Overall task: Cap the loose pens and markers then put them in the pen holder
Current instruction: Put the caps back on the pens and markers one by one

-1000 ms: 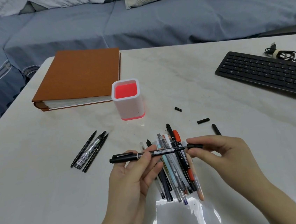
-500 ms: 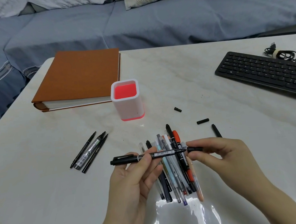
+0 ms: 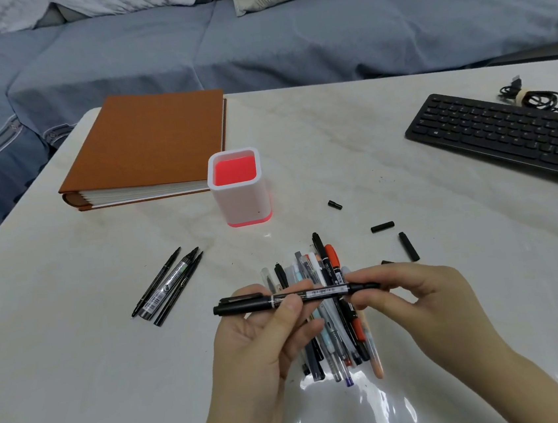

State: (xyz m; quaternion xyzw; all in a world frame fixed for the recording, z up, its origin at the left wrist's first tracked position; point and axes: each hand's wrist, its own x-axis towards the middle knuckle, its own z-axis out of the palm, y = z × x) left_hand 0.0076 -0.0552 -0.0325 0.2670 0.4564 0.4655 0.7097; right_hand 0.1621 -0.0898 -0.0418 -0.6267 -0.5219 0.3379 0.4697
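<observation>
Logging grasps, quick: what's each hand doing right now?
Left hand: holds the marker by its barrel.
Right hand: pinches the marker's right end.

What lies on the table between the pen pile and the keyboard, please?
Several loose black caps lie on the table there, as the head view shows.
</observation>
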